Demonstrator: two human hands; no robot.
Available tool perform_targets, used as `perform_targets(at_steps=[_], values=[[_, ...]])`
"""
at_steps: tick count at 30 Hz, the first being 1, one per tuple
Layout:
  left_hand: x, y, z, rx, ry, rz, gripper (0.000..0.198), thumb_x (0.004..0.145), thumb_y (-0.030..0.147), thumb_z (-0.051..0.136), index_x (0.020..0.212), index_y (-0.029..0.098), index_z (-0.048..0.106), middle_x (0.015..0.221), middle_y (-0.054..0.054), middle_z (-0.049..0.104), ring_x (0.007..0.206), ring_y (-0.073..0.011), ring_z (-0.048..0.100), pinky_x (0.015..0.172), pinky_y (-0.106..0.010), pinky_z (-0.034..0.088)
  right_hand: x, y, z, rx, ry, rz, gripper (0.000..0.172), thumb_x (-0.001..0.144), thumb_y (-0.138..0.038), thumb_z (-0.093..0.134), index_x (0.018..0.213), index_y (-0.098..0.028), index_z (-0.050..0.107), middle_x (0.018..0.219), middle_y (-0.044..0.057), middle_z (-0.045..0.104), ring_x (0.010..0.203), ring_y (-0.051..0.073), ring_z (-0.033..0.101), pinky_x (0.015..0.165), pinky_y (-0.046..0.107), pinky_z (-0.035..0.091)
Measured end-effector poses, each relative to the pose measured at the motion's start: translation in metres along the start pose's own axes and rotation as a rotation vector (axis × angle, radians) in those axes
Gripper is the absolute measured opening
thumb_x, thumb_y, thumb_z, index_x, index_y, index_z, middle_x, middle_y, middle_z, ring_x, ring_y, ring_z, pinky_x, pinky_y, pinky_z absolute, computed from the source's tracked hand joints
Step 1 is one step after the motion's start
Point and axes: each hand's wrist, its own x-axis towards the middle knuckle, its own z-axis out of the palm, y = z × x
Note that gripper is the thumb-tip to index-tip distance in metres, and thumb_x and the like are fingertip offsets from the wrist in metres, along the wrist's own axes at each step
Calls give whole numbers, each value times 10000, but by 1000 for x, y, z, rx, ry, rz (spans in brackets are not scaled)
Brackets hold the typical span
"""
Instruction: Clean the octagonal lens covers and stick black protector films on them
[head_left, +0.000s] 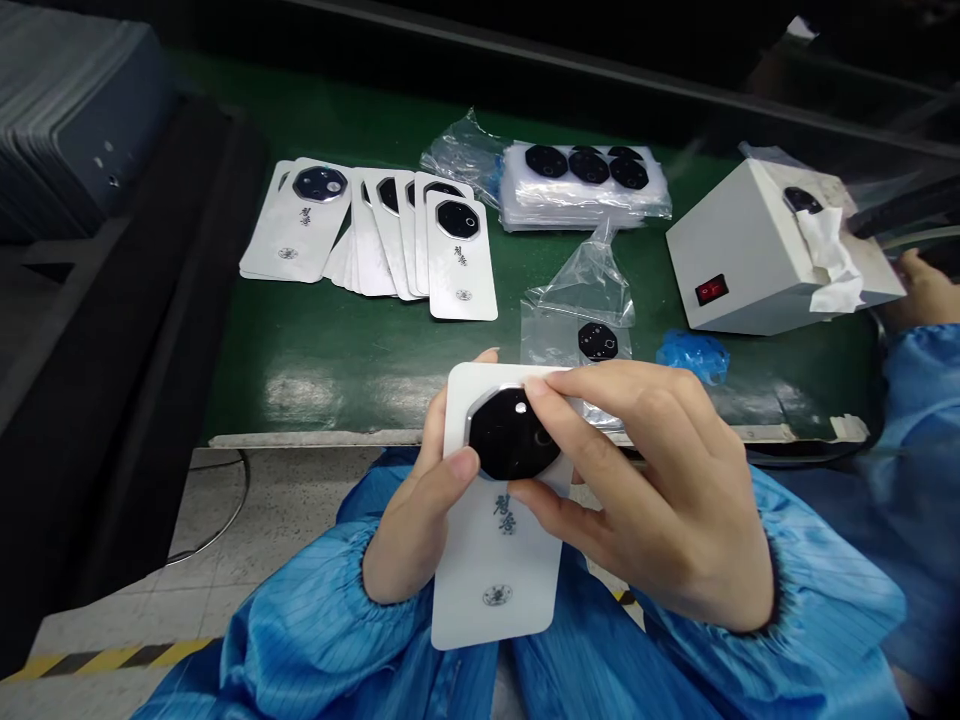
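Over the lap point(581, 655), left hand point(416, 525) clasps white panel point(491, 560); arched right hand point(667, 490) pinches black octagon point(504, 440).

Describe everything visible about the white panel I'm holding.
The white panel is a flat rectangle with rounded corners, held slightly askew at the edge of the green table. Near its top sits a glossy black octagonal piece with a silvery rim; dark characters and a round emblem lie below. Your left hand grips the panel's left side; your right hand spans the black piece.
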Motion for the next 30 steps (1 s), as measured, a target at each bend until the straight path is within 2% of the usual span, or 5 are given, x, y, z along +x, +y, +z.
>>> perform_targets(at_steps=[4,15,19,24,30], values=[[-1,2,3,-22,11,-3,490,825,303,576,1284,400,435,1086,39,670,1067,-282,602,919,-447,462,2,0,-1,-1,-12,9,297,862,-300,549,1090,-109,561,1028,138,611,964,282,579,723,434,503],[1,2,7,-66,-11,22,447,822,285,571,1242,405,478,1074,59,671,1124,-272,571,960,-420,435,5,0,-3,-5,-36,39,259,873,-302,517,1068,-139,566,1039,114,633,952,273,580,731,423,500],[-1,4,6,-20,-40,13,479,834,224,563,1257,422,458,1087,84,661,1077,-231,603,862,-331,498,4,0,-4,1,-40,29,305,873,-304,523,1076,-82,567,1040,144,629,957,283,576,734,433,504],[-2,3,5,13,-30,2,663,775,140,620,1319,420,362,1051,63,673,945,-184,658,674,-223,517,4,-1,-5,-19,-39,15,327,869,-305,530,1077,-57,574,1027,149,629,952,283,576,730,432,503],[0,4,2,68,-53,-40,769,741,191,643,1365,422,256,1067,38,670,967,-214,646,666,-261,532,5,-2,-8,-22,-47,17,346,854,-313,553,1073,-48,591,1027,154,632,943,299,569,718,439,490]])
